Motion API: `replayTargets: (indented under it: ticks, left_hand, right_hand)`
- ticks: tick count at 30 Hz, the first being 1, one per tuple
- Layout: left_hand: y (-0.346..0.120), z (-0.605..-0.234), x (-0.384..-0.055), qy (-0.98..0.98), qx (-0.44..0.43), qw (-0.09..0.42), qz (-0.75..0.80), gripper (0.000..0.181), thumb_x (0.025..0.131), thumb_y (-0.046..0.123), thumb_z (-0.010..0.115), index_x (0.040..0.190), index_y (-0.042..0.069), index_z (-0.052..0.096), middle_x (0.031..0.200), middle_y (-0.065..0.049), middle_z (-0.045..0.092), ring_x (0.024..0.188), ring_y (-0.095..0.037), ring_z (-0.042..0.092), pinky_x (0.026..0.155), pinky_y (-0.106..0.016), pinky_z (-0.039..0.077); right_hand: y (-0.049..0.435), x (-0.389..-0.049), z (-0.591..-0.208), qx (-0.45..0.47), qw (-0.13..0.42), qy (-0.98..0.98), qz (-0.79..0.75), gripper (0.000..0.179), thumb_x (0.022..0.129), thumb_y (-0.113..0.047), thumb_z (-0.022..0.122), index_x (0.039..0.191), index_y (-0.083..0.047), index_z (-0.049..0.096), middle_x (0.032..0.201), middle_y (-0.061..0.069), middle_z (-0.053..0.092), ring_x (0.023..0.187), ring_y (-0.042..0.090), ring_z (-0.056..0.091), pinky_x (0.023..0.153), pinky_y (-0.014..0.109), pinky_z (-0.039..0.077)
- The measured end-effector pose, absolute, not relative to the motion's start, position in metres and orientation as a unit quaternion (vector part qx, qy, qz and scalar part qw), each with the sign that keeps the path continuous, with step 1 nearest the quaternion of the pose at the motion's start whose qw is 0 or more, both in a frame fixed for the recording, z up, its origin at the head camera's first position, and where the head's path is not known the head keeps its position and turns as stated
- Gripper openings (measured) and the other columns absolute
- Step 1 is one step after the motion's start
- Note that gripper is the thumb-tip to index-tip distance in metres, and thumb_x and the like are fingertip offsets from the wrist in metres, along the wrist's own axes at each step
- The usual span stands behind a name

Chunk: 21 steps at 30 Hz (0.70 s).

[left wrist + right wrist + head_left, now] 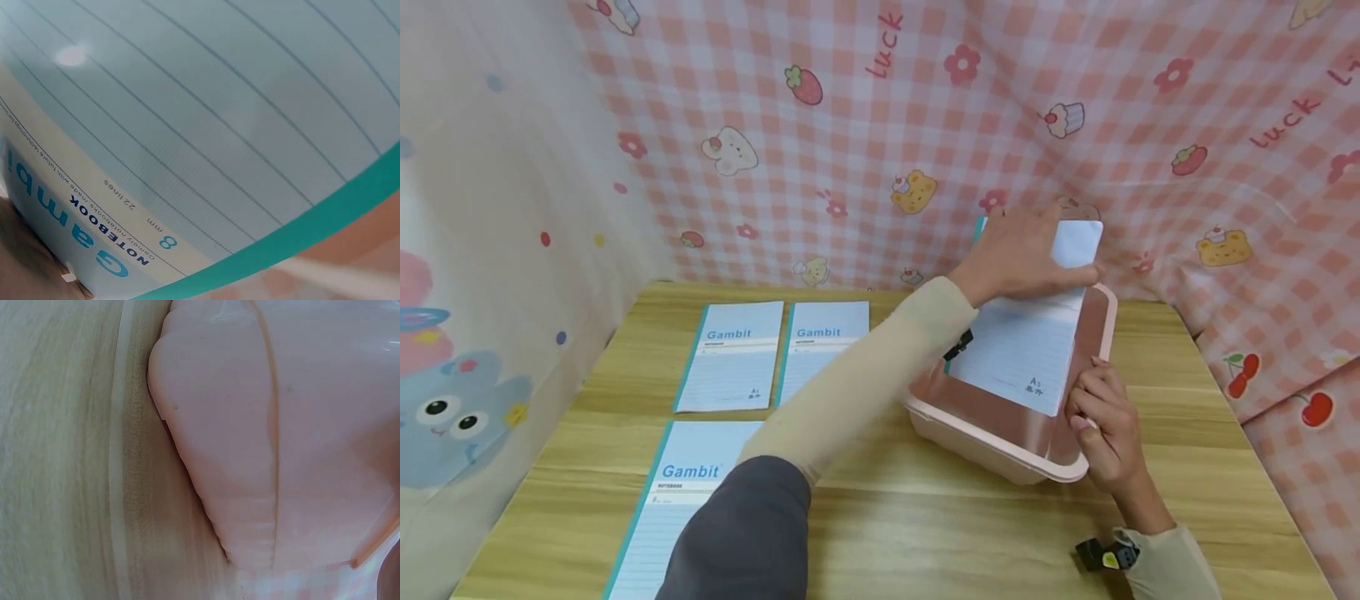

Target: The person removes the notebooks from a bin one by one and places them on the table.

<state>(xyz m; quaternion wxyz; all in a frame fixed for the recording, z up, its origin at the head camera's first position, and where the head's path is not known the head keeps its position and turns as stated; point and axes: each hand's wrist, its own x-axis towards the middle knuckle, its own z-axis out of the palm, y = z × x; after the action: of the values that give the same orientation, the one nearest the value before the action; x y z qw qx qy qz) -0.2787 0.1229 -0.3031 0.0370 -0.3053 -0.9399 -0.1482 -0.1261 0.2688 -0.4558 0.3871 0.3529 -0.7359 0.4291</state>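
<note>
My left hand (1018,254) grips a light-blue Gambit notebook (1015,354) by its upper part, fingers over the top and thumb along the right side. The notebook is tilted above the pink plastic bin (985,435), overlapping its opening. In the left wrist view, the ruled cover (206,119) and teal spine fill most of the picture. My right hand (1105,421) holds the bin's rim on its right side, fingers curled round the edge. In the right wrist view, the bin's smooth outer wall (219,437) shows close up against the wooden table.
Two notebooks lie side by side at the back left, one (730,358) beside another (820,342) partly behind my left arm. A third notebook (655,517) lies nearer, also partly covered by the sleeve. A checked cloth (850,150) hangs behind the wooden table (887,533).
</note>
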Motion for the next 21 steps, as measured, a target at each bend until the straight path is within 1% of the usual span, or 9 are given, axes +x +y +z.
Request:
replayTargets:
  ticks: [1, 3, 6, 7, 8, 11, 14, 16, 21]
  left_hand:
    - [0.121, -0.299, -0.278, -0.939, -0.306, 0.041, -0.149, 0.086, 0.082, 0.081, 0.052, 0.147, 0.025, 0.044, 0.108, 0.011, 0.06, 0.093, -0.008, 0.054, 0.099, -0.037, 0.034]
    - [0.116, -0.292, -0.276, -0.939, -0.306, 0.049, -0.151, 0.079, 0.082, 0.081, 0.051, 0.139, 0.027, 0.05, 0.107, 0.012, 0.06, 0.093, -0.007, 0.053, 0.099, -0.036, 0.033]
    - [0.109, -0.282, -0.271, -0.936, -0.305, 0.063, -0.161, 0.066, 0.081, 0.082, 0.051, 0.116, 0.025, 0.053, 0.099, 0.009, 0.059, 0.088, -0.008, 0.055, 0.09, -0.031, 0.035]
    - [0.106, -0.279, -0.27, -0.936, -0.303, 0.066, -0.166, 0.064, 0.081, 0.082, 0.051, 0.11, 0.025, 0.052, 0.097, 0.008, 0.059, 0.087, -0.008, 0.055, 0.088, -0.03, 0.036]
    - [0.103, -0.277, -0.269, -0.935, -0.301, 0.065, -0.174, 0.063, 0.081, 0.082, 0.052, 0.107, 0.024, 0.051, 0.097, 0.008, 0.059, 0.086, -0.009, 0.055, 0.085, -0.029, 0.038]
    - [0.092, -0.27, -0.264, -0.934, -0.295, 0.072, -0.186, 0.065, 0.081, 0.082, 0.053, 0.108, 0.023, 0.05, 0.099, 0.006, 0.058, 0.088, -0.01, 0.055, 0.082, -0.028, 0.04]
    - [0.079, -0.264, -0.26, -0.932, -0.295, 0.069, -0.198, 0.068, 0.082, 0.08, 0.054, 0.118, 0.022, 0.049, 0.103, 0.005, 0.057, 0.091, -0.011, 0.055, 0.085, -0.028, 0.04]
    - [0.069, -0.26, -0.258, -0.929, -0.296, 0.068, -0.211, 0.069, 0.084, 0.078, 0.056, 0.122, 0.021, 0.048, 0.104, 0.004, 0.056, 0.092, -0.011, 0.055, 0.086, -0.027, 0.04]
    - [0.045, -0.257, -0.254, -0.925, -0.285, 0.083, -0.236, 0.068, 0.084, 0.076, 0.058, 0.12, 0.019, 0.049, 0.102, 0.002, 0.056, 0.088, -0.012, 0.055, 0.075, -0.023, 0.044]
  right_hand:
    - [0.269, -0.126, -0.456, 0.354, 0.387, -0.735, 0.429, 0.019, 0.07, 0.002, 0.037, 0.059, -0.011, 0.043, 0.068, 0.002, 0.039, 0.081, 0.022, 0.037, 0.112, 0.039, 0.028]
    - [0.269, -0.126, -0.455, 0.357, 0.389, -0.733, 0.429, 0.019, 0.07, 0.003, 0.037, 0.059, -0.011, 0.043, 0.068, 0.002, 0.038, 0.08, 0.022, 0.037, 0.113, 0.038, 0.028]
    - [0.269, -0.126, -0.455, 0.359, 0.39, -0.733, 0.427, 0.019, 0.07, 0.002, 0.037, 0.059, -0.012, 0.042, 0.067, 0.002, 0.038, 0.08, 0.022, 0.036, 0.113, 0.037, 0.027]
    - [0.269, -0.126, -0.455, 0.359, 0.39, -0.734, 0.425, 0.019, 0.071, 0.002, 0.037, 0.059, -0.012, 0.042, 0.067, 0.003, 0.038, 0.079, 0.022, 0.036, 0.113, 0.037, 0.027]
    - [0.269, -0.126, -0.455, 0.359, 0.39, -0.734, 0.424, 0.019, 0.071, 0.002, 0.037, 0.059, -0.012, 0.043, 0.067, 0.003, 0.037, 0.079, 0.022, 0.035, 0.112, 0.037, 0.028]
    - [0.27, -0.126, -0.455, 0.354, 0.389, -0.738, 0.422, 0.019, 0.07, 0.002, 0.038, 0.059, -0.012, 0.043, 0.067, 0.003, 0.039, 0.08, 0.022, 0.036, 0.111, 0.039, 0.028]
    - [0.27, -0.126, -0.456, 0.35, 0.388, -0.74, 0.423, 0.018, 0.069, 0.002, 0.038, 0.059, -0.012, 0.045, 0.068, 0.003, 0.041, 0.081, 0.022, 0.038, 0.111, 0.041, 0.028]
    - [0.269, -0.126, -0.456, 0.35, 0.387, -0.74, 0.425, 0.018, 0.069, 0.003, 0.038, 0.059, -0.011, 0.045, 0.068, 0.002, 0.041, 0.082, 0.022, 0.039, 0.112, 0.04, 0.028]
    - [0.268, -0.126, -0.455, 0.356, 0.388, -0.734, 0.429, 0.019, 0.071, 0.002, 0.038, 0.06, -0.011, 0.045, 0.068, 0.002, 0.04, 0.081, 0.021, 0.038, 0.113, 0.039, 0.028]
